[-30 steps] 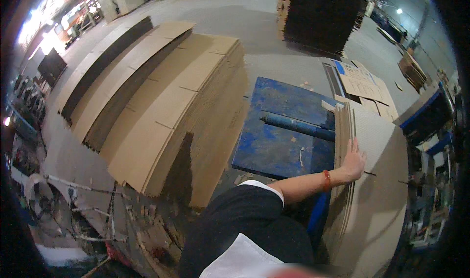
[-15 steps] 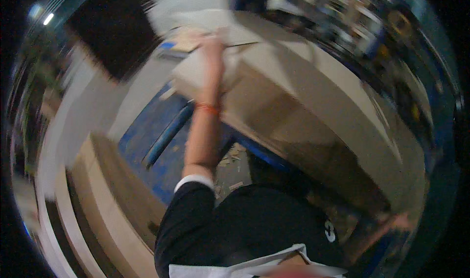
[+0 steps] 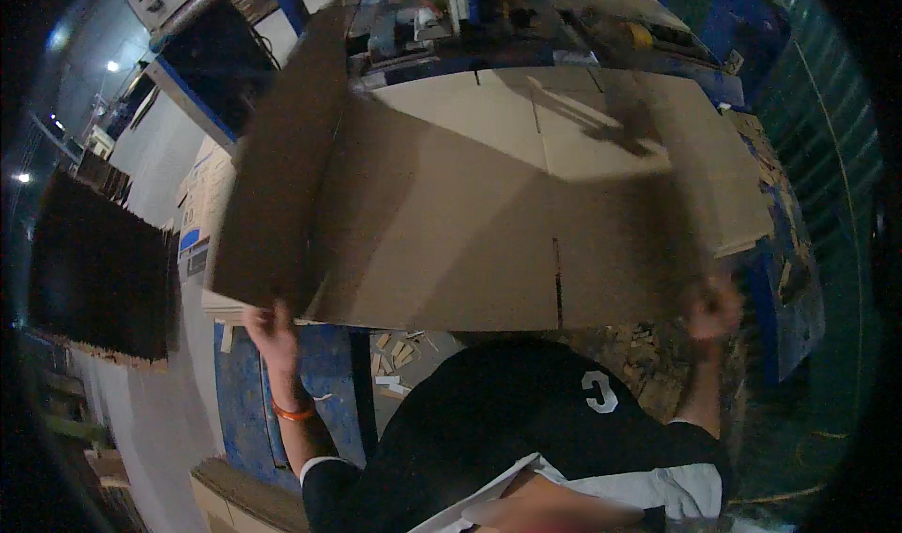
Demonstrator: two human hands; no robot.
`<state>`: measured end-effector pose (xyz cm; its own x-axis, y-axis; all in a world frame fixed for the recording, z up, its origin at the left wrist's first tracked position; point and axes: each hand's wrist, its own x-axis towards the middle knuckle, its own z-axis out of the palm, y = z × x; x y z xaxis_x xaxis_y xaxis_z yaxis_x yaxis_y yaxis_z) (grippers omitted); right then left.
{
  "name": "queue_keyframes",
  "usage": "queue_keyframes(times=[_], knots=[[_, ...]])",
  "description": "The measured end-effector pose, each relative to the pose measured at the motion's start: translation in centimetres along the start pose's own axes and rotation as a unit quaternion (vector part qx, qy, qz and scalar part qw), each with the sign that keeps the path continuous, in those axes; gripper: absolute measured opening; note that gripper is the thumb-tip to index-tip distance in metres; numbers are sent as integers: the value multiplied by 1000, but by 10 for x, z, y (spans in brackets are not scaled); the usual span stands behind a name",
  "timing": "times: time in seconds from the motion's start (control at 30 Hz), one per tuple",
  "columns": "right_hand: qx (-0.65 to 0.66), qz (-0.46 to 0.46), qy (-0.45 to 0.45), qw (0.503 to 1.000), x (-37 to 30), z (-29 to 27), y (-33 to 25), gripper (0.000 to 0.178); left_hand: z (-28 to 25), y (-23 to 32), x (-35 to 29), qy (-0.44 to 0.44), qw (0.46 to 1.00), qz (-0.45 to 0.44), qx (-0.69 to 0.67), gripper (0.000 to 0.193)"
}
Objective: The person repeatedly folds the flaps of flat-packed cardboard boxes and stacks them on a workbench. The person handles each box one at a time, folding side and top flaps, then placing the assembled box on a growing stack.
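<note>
A wide brown cardboard sheet with slots and crease lines spans the space in front of me. Its left panel is bent upward and looks darker. My left hand grips the near left corner, thumb on top, an orange band round the wrist. At the near right edge my right hand is closed on the same sheet, partly blurred and in shadow. The sheet's right side is smeared by motion. Under its far part lies pale cardboard; I cannot tell whether the two are one piece.
Behind the sheet stands a machine with blue frame parts. A blue worn table is at the near left, cardboard offcuts beside it. Dark stacked cardboard stands on the left floor, another stack at lower left.
The view has swung round. The cardboard, slanting away to the right before, now lies across in front of me. My left hand has come from its far end to the near left corner.
</note>
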<state>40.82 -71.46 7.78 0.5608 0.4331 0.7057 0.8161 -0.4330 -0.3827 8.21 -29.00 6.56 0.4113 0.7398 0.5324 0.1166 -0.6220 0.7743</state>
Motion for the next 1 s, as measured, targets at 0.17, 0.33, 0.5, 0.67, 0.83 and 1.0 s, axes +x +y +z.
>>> queue_keyframes(times=[0.17, 0.33, 0.5, 0.67, 0.83, 1.0], knots=[[-43, -213, -339, 915, -3, 53, -8, 62, 58, 19, 0, -295, 917, 183, 197, 53], [-55, -261, -336, 904, 7, 65, 4, 59, 77, 18, 3, -369, 865, 228, 250, 51], [-53, -257, -361, 895, 28, 85, 26, 60, 84, 5, 18, -367, 855, 242, 274, 59], [-57, -212, -370, 903, 73, 114, 54, 75, 97, -1, 48, -346, 866, 230, 277, 61], [-101, -201, -373, 900, 109, 130, 83, 76, 115, -14, 75, -314, 876, 238, 278, 70], [-151, -154, -387, 896, 163, 174, 109, 72, 166, -42, 135, -246, 907, 249, 236, 63]])
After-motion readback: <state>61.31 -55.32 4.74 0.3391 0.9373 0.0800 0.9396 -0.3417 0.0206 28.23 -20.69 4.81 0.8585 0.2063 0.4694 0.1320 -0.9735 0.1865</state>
